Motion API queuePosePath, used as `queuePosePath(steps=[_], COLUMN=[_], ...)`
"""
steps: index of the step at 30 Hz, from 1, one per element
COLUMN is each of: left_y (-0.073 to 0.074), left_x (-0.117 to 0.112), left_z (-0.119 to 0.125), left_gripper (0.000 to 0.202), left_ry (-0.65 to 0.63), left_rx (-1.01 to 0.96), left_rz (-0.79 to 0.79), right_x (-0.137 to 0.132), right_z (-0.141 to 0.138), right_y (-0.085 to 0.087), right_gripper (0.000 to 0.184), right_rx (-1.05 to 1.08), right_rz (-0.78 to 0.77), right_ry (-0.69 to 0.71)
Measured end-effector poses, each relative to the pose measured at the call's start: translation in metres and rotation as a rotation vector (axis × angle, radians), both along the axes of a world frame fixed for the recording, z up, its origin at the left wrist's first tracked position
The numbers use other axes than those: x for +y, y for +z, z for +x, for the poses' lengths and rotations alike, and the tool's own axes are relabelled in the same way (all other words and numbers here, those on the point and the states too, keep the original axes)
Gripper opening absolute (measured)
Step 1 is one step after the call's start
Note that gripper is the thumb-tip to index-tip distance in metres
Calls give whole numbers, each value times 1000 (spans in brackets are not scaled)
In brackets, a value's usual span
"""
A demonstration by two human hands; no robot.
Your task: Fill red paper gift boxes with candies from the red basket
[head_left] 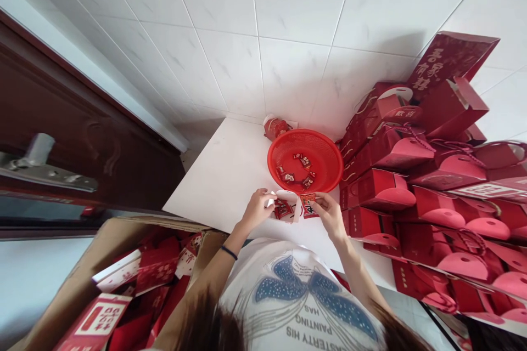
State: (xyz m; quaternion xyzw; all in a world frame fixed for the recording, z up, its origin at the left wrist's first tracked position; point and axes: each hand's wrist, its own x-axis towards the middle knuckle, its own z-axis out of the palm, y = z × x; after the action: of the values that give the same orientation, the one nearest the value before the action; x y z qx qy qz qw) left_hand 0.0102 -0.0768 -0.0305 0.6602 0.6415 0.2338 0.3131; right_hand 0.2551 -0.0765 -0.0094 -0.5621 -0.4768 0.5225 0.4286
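A small gift box (293, 213) with a white inside stands upright on the white table, its top unfolded, with red-wrapped sweets (283, 209) inside. My left hand (259, 207) grips the box's left edge, thumb and fingers closed on a white flap. Just right of the box, my right hand (326, 208) pinches a flat red and orange snack packet (309, 205). Behind both hands sits a red plastic basket (284, 145) with several small wrapped sweets (304, 162) on its bottom.
Red gift boxes (382, 189) with pink flaps are stacked along the right. A cardboard carton (93, 247) of folded red boxes stands at lower left. A red and white bag (275, 127) lies behind the basket on the table (214, 175). A dark door (74, 120) is at left.
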Motion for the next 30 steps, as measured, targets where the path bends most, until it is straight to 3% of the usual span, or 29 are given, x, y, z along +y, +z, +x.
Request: queuePosePath(steps=[5,11,18,23,30], left_y=[-8,-6,-1,-8,-7], left_x=[-11,-15,-18,-24,-26], left_z=[-3,3,3,5,18], left_gripper=[37,49,55,57,36], left_ry=[-9,66,46,-26,-68], left_rx=[-73,-193,-226,-214,-189], left_rz=[-196,-206,-234,-229,-10], right_x=[5,11,2,-14,-27], right_z=[-23,-47,-18,-5,-11], right_y=[-4,-6,-20,-33,-43], right_gripper=[35,35,21,27,22], right_rx=[-260,-448,-591,-661,-534], right_rz=[-28,66,129,122,283], right_ry=[192,366,299,183,241])
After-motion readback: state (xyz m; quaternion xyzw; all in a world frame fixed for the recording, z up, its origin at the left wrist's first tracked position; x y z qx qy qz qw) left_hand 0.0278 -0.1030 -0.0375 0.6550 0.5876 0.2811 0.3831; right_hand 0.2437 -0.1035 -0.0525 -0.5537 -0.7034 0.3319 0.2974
